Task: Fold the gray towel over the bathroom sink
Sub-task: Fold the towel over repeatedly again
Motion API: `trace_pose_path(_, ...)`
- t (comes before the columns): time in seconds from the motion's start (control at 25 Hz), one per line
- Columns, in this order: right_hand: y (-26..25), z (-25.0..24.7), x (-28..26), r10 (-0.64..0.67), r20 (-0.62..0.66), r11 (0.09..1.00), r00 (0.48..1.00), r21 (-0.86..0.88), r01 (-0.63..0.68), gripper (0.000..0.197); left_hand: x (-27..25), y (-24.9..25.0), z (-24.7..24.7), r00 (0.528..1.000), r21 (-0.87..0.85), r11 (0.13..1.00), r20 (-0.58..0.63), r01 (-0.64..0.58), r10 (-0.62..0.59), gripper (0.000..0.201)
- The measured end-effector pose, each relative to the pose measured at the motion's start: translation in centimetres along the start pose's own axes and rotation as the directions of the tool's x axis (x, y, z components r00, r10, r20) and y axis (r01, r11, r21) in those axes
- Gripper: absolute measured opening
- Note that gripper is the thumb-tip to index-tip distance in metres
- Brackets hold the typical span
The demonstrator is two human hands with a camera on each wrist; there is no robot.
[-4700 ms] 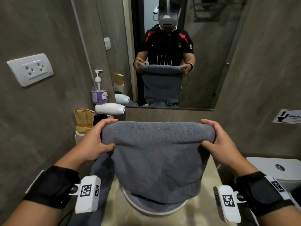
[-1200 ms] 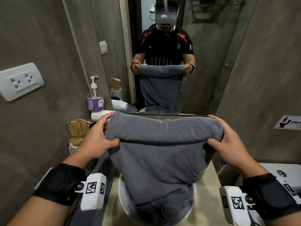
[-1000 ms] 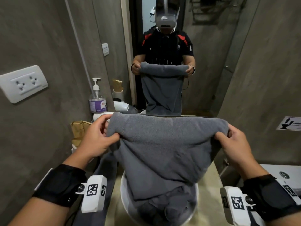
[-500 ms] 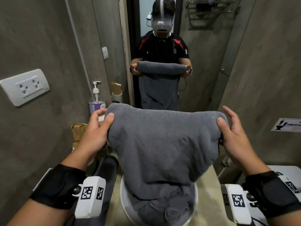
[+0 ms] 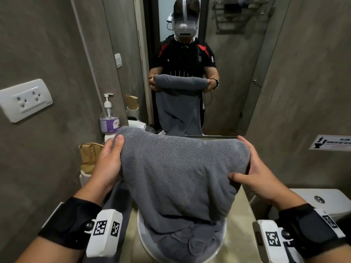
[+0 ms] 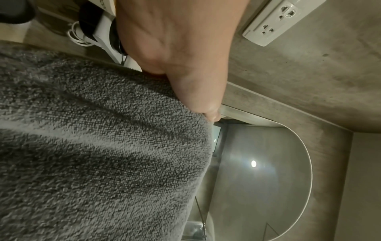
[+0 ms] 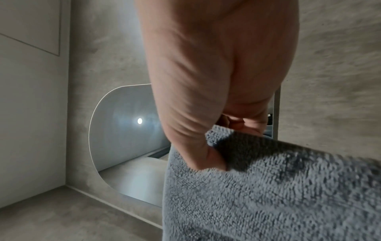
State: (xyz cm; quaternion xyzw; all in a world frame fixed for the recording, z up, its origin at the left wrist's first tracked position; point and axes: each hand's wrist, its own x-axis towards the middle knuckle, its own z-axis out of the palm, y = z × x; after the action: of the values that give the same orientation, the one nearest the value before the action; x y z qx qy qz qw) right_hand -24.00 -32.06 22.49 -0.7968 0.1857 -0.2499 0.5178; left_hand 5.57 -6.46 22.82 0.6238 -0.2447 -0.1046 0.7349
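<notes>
Holding the gray towel [image 5: 178,173] up by its folded top edge above the sink [image 5: 144,242], the left hand [image 5: 108,164] and right hand [image 5: 260,175] each pinch a corner. Its thick, looped terry hangs doubled, the tail bunched in the round white basin. Next probably comes lifting that tail clear and folding again, edges aligned.

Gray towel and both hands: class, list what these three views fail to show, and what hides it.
- Head view: the sink bowl, covered by the gray towel.
- Head view: left hand fingers behind the towel's fold.
- Right wrist view: right hand fingers mostly behind the palm; towel blurred.
- Left wrist view: left hand's fingers are hidden by its palm and towel.
</notes>
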Motion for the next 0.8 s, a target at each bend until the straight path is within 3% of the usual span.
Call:
trace_pose_path(0.12, 0.0, 0.0, 0.4, -0.005, 0.010, 1.000, 1.000, -0.015, 0.005, 0.104, 0.5, 0.0, -0.3, 1.000, 0.035, 0.999, 0.003, -0.005, 0.005, 0.046)
trace_pose_path(0.24, 0.3, 0.2, 1.0, 0.000, -0.076, 1.000, 0.997, -0.013, -0.001, 0.095, 0.8, 0.0, -0.1, 0.999, 0.091, 0.995, -0.004, 0.032, -0.032, 0.042)
trace_pose_path(0.36, 0.6, 0.4, 1.5, 0.012, -0.139, 1.000, 0.990, -0.011, -0.014, 0.087, 0.5, -0.2, -0.3, 0.991, 0.081, 0.996, 0.119, 0.046, -0.055, 0.043)
trace_pose_path(0.52, 0.6, 0.4, 2.4, 0.047, -0.205, 0.998, 0.978, -0.030, -0.054, 0.080, 0.6, -1.1, -1.8, 0.940, 0.224, 0.972, 0.340, -0.076, -0.004, 0.079)
trace_pose_path(0.64, 0.2, 0.6, 2.7, 0.072, -0.252, 0.996, 0.965, -0.035, -0.084, 0.068, 0.8, -1.0, -1.7, 0.936, 0.311, 0.933, 0.345, -0.180, 0.065, 0.077)
trace_pose_path(0.8, -0.7, 0.4, 2.5, 0.135, -0.303, 0.991, 0.943, 0.033, -0.131, 0.034, 0.5, -0.5, -1.3, 0.953, 0.321, 0.918, 0.264, -0.230, 0.147, 0.064)
